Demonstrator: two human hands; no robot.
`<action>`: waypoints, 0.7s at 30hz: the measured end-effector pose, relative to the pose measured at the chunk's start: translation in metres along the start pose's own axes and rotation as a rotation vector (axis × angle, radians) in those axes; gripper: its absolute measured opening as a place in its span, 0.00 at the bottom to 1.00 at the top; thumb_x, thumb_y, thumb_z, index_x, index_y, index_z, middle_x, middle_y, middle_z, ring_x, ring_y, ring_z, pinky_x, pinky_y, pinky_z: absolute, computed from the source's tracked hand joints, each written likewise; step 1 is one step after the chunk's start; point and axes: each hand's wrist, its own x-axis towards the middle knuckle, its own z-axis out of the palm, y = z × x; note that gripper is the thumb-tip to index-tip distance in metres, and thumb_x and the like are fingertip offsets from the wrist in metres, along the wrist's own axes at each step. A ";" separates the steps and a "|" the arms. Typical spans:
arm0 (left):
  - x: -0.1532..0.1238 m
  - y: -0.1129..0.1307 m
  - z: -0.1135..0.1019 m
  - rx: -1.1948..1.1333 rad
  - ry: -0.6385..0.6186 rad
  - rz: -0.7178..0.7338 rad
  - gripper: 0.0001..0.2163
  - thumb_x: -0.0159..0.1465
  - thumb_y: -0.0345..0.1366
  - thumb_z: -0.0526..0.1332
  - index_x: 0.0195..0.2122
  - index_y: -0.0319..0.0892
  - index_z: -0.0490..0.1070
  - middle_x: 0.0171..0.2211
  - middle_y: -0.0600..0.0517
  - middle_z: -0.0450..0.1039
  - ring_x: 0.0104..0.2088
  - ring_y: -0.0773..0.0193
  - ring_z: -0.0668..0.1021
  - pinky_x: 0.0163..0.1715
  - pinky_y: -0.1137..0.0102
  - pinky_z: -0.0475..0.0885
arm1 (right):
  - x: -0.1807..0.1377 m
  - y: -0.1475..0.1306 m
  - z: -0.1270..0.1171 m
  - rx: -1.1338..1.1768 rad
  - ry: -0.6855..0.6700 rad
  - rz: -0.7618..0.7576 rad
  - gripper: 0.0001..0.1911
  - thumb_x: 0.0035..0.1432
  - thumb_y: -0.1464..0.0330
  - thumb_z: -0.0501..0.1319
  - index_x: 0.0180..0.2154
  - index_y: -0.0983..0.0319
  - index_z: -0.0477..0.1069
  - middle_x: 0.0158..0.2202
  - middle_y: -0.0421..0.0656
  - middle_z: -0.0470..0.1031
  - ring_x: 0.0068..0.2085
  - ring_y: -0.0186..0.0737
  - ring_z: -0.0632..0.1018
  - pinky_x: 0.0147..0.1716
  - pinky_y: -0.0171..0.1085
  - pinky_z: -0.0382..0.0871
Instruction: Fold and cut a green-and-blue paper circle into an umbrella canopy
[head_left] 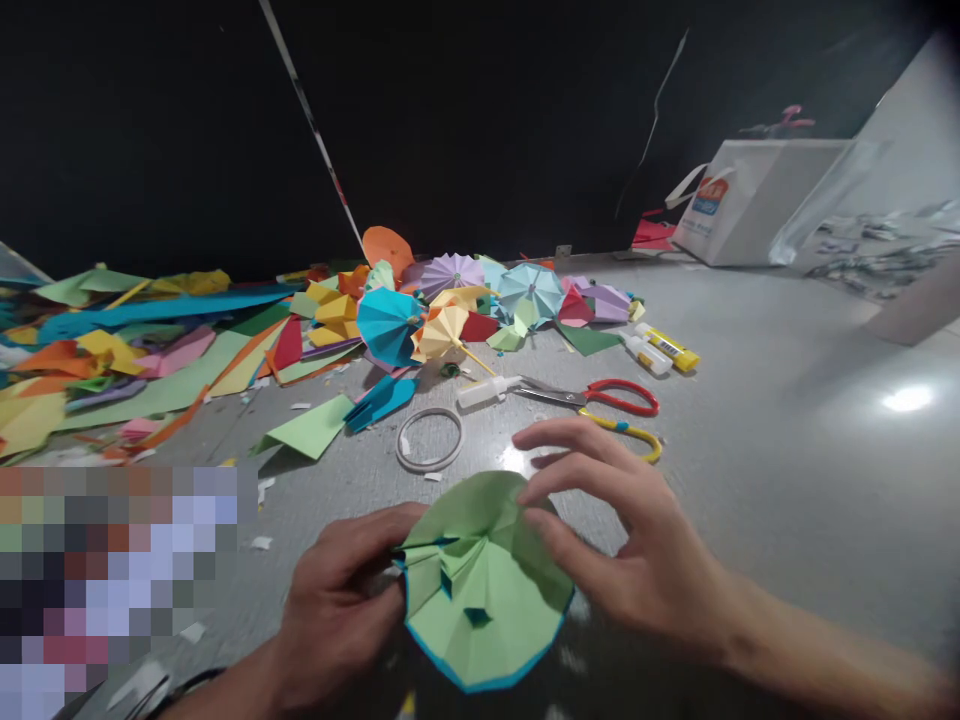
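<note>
A light green paper disc [499, 640] with a blue edge and pleats gathered at its left side is held up in front of me. My left hand [345, 590] grips it by the pleated left edge, fingers closed around the folds. Over its upper right part is my right hand [607, 520], fingers spread, with the thumb and one fingertip at the paper's surface. Beyond the hands lie scissors [581, 396] with one red and one yellow handle, a white glue bottle [480, 392] and a grey tape ring [398, 455].
Heaps of coloured paper [172, 375] cover the left of the grey table. Pleated paper umbrellas, one of them blue [386, 325], stand at the back middle. A yellow glue tube [671, 348] lies right of them. A white bag [742, 205] stands at the far right.
</note>
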 end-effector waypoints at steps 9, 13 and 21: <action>-0.001 -0.004 0.000 0.134 -0.070 0.016 0.22 0.66 0.26 0.62 0.58 0.55 0.75 0.44 0.52 0.85 0.38 0.59 0.87 0.38 0.70 0.84 | -0.006 0.009 0.017 0.064 -0.119 0.099 0.10 0.62 0.78 0.62 0.42 0.60 0.75 0.37 0.40 0.77 0.37 0.33 0.77 0.37 0.32 0.71; -0.007 -0.001 -0.002 0.041 -0.076 -0.042 0.21 0.72 0.29 0.53 0.65 0.50 0.66 0.59 0.43 0.75 0.57 0.52 0.81 0.48 0.63 0.84 | -0.010 0.015 0.016 -0.027 -0.131 0.028 0.12 0.65 0.78 0.60 0.48 0.61 0.74 0.42 0.43 0.77 0.40 0.34 0.76 0.39 0.33 0.71; 0.007 0.008 -0.004 0.266 -0.138 0.170 0.15 0.69 0.20 0.59 0.53 0.44 0.72 0.61 0.46 0.67 0.62 0.58 0.74 0.57 0.67 0.76 | -0.012 0.014 0.019 -0.048 -0.215 0.029 0.10 0.68 0.77 0.58 0.48 0.61 0.71 0.44 0.44 0.75 0.40 0.36 0.75 0.38 0.35 0.71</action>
